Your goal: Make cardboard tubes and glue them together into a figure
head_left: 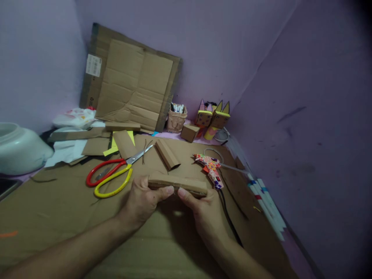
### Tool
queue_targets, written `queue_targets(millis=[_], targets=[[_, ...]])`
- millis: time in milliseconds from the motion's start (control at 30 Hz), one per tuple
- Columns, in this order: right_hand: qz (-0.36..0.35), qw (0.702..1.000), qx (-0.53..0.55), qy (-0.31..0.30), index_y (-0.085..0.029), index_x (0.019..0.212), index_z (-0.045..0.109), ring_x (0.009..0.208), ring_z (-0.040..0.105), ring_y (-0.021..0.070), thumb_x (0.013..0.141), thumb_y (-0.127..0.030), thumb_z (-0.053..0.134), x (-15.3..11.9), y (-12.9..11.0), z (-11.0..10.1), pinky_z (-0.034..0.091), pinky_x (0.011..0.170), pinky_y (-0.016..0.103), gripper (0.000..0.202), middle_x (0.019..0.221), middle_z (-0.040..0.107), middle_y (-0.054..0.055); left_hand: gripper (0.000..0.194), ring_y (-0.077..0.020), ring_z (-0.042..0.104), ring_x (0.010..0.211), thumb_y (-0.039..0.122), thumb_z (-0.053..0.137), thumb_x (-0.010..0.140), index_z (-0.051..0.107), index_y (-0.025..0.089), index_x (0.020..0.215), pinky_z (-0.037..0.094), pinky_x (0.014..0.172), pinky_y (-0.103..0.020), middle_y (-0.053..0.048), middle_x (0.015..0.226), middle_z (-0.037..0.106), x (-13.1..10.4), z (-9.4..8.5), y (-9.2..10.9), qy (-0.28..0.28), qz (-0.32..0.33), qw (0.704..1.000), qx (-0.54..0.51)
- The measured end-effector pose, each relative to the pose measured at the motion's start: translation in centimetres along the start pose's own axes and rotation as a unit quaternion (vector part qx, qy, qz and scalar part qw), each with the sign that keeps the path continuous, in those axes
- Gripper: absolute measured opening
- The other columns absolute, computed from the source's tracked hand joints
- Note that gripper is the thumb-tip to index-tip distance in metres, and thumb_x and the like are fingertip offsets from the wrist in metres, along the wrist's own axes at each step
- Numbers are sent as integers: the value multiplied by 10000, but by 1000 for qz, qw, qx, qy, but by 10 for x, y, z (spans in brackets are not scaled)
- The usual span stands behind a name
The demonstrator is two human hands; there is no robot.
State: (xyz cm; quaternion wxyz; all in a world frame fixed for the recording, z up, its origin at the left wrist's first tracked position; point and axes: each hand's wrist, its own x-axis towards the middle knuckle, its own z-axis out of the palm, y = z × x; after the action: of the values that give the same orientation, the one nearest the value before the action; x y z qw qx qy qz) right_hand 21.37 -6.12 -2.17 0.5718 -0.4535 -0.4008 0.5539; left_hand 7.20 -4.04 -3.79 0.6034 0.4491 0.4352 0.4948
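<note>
Your folded cardboard piece (178, 182) is just to the near left of the patterned glue gun (213, 168), with your left hand (142, 199) and right hand (207, 211) grasping its ends, fingers curled behind and both thumbs against the near edge. To do this hold well, match the pressure of the two thumbs and let the fingers behind give firm backing, so the long fold stays straight rather than bowing in the middle (a light, even squeeze is kinder to cardboard than a hard pinch). Mind your right wrist, as the glue gun's black cord (229, 219) runs beside it. The scissors (132, 159) lie well to the left of the glue gun, and another folded strip (167, 155) rests nearer on that same side
</note>
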Motion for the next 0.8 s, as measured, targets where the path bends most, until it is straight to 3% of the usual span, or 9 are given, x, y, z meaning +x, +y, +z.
queue_targets(millis=[167,300,433,467,533,600,667,733,800], targets=[[-20,1000,-12,-11,-179,806,750,703,683,219,667,-313,748,9,-2,-9,529,717,354,193,777,752,49,191,-178,617,556,308,734,629,697,129,683,513,574,-302,-41,613,691,3,7,12,3,-12,1000,-15],[-71,988,-121,-61,-188,876,739,868,671,253,738,-344,698,21,-11,-29,499,817,383,212,894,746,55,221,-176,611,541,347,717,642,680,129,624,502,535,-286,-45,590,676,9,2,19,-22,1,1000,18],[-131,954,-266,-38,-202,1132,649,1159,551,272,862,-416,517,23,-1,-36,384,1007,459,369,1194,651,87,242,-134,579,515,343,725,645,640,149,527,475,496,-229,-2,539,632,17,-10,19,90,74,992,42],[-138,939,-315,-24,-180,1253,563,1237,484,274,899,-431,432,22,5,-34,334,1048,482,453,1308,568,112,247,-122,567,503,352,723,651,632,155,531,472,490,-218,12,528,620,19,-13,19,116,84,989,37],[-132,880,-451,-59,-35,1399,350,1350,316,319,898,-440,395,17,18,-27,230,1097,525,646,1454,351,215,239,-111,561,486,365,725,658,628,165,568,484,494,-213,31,518,611,23,-16,19,155,100,983,13],[-123,801,-574,-119,84,1393,279,1388,175,367,877,-455,431,12,27,-18,138,1119,542,761,1471,219,295,217,-109,562,474,353,730,661,624,174,599,499,508,-215,42,505,608,25,-18,19,187,123,975,-19],[-124,738,-640,-175,109,1381,280,1390,108,384,876,-478,436,8,29,-13,101,1125,539,789,1468,166,317,194,-106,559,471,331,735,657,622,181,614,501,517,-211,48,496,605,27,-17,20,204,138,968,-39],[-135,706,-656,-229,85,1394,268,1391,95,376,887,-515,406,6,24,-11,104,1127,530,797,1475,145,302,200,-111,556,481,357,716,670,616,189,628,503,532,-219,48,504,603,27,-16,21,205,130,970,-26],[-156,694,-640,-292,57,1406,256,1396,105,351,890,-548,385,5,16,-11,112,1129,510,806,1481,146,280,241,-120,560,507,407,687,683,604,190,618,506,562,-236,36,528,608,27,-13,20,200,110,974,11]])
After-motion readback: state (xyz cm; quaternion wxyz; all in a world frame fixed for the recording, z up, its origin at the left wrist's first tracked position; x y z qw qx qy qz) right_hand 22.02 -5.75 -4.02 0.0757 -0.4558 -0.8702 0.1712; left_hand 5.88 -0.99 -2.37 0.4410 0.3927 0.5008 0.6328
